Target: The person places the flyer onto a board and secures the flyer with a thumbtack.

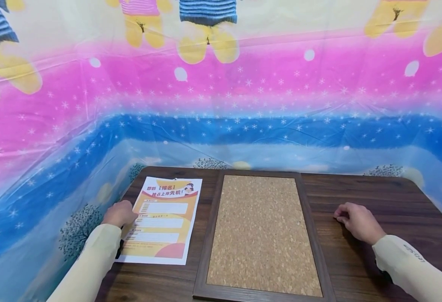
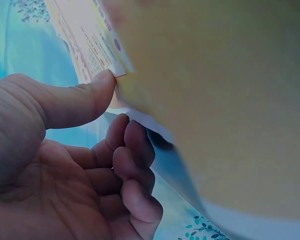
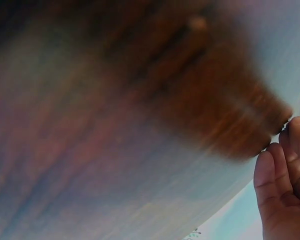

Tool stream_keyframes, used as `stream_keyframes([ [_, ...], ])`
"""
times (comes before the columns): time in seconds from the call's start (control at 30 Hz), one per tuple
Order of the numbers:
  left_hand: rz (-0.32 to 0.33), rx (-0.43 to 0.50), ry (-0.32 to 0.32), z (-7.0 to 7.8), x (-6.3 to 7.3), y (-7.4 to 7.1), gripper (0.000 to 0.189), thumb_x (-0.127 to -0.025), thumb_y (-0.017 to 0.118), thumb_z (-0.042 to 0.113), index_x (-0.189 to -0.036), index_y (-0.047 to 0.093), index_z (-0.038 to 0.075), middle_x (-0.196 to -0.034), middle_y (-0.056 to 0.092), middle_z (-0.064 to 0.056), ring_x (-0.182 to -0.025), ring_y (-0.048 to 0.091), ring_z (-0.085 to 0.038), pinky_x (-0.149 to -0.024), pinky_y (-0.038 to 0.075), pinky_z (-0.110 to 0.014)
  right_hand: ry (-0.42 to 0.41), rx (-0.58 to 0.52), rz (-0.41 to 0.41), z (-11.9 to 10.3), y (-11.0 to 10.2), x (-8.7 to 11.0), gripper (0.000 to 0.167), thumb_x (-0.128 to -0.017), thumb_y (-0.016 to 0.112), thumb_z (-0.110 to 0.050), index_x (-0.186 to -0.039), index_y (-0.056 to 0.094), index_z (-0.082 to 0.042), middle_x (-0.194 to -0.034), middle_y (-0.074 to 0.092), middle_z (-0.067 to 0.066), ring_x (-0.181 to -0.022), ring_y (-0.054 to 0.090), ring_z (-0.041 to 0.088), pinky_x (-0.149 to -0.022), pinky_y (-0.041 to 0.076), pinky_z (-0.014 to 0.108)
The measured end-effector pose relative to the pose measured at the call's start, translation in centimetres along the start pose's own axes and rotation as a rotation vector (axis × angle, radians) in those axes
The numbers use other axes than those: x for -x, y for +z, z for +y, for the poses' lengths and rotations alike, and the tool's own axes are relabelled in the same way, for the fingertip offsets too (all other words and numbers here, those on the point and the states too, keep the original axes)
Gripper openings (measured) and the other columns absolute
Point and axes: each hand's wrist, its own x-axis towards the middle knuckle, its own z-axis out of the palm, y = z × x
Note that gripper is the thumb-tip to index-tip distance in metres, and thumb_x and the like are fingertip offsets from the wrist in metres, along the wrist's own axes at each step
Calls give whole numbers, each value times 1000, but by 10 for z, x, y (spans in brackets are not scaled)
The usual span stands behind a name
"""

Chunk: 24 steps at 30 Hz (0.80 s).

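A printed paper poster [image 1: 164, 235] in orange, pink and white lies on the left of the dark wooden table [image 1: 319, 197]. My left hand [image 1: 119, 213] is at its left edge. In the left wrist view, the thumb [image 2: 85, 102] lies on the sheet's printed face and the fingertips meet its edge from the other side, pinching it. To the right of the poster lies a cork board [image 1: 260, 235] in a brown frame. Further right, my right hand [image 1: 361, 222] rests with loosely bent fingers, fingertips [image 3: 264, 165] at the tabletop. I see nothing held in it.
Around the table hangs a printed cloth [image 1: 243, 88] in pink, blue and cream, close behind its far edge and along the left side. A small dark bit [image 1: 175, 179] shows at the poster's top edge; its kind is unclear.
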Motion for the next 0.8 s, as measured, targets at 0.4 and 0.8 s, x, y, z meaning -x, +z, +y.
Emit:
stream_keyframes([
  [0.4,-18,6,-8,-2,-1,-1,13,-88,56,4,-90,59,-9,-77,55,-16,-66,49,-28,-59,39,-36,-6,-6,-1,-1,-2,1,13,-84,66,5,-86,67,-7,-82,62,2,-67,53,14,-57,43,35],
  [0.8,-29,60,-25,-5,-3,-3,14,-92,46,2,-83,53,-5,-68,44,-13,-52,38,-19,-50,34,-30,-8,-24,-3,0,-3,2,14,-85,64,6,-86,68,-7,-83,63,9,-70,55,16,-57,44,34],
])
